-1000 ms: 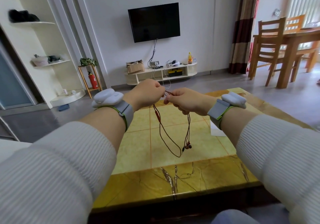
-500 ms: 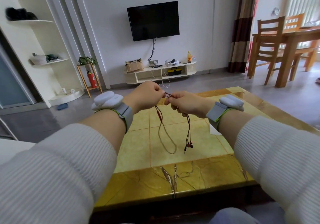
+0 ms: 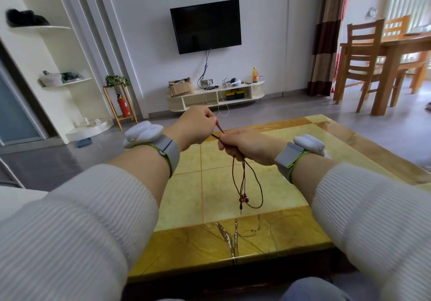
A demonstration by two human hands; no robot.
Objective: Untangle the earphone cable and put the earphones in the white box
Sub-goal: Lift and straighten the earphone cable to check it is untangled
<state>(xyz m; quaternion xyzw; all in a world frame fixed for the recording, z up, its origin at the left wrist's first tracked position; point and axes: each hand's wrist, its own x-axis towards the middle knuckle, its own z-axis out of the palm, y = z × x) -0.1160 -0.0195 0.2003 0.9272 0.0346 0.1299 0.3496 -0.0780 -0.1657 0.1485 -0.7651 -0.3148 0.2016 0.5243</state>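
A thin dark red earphone cable (image 3: 244,179) hangs in loops above the yellow tiled table (image 3: 224,184). Its red earbuds (image 3: 244,199) and the jack plug dangle at the bottom of the loops. My left hand (image 3: 194,126) pinches the cable's upper end, raised slightly. Just to the right and lower, my right hand (image 3: 242,145) grips the cable where the loops gather. Both hands are held close together over the table's far half. A corner of something white (image 3: 327,154) shows behind my right wrist, and I cannot tell whether it is the box.
A low white TV stand (image 3: 217,94) and a wall TV (image 3: 206,25) are across the grey floor. A wooden dining table with chairs (image 3: 373,67) stands at the right. White shelves (image 3: 67,81) and a plant stand (image 3: 117,105) are at the left. My knee (image 3: 312,290) is below the table edge.
The left hand has lifted its end of the cable up and away. The long loop that hung under the left hand has moved right and now dangles under the right hand.
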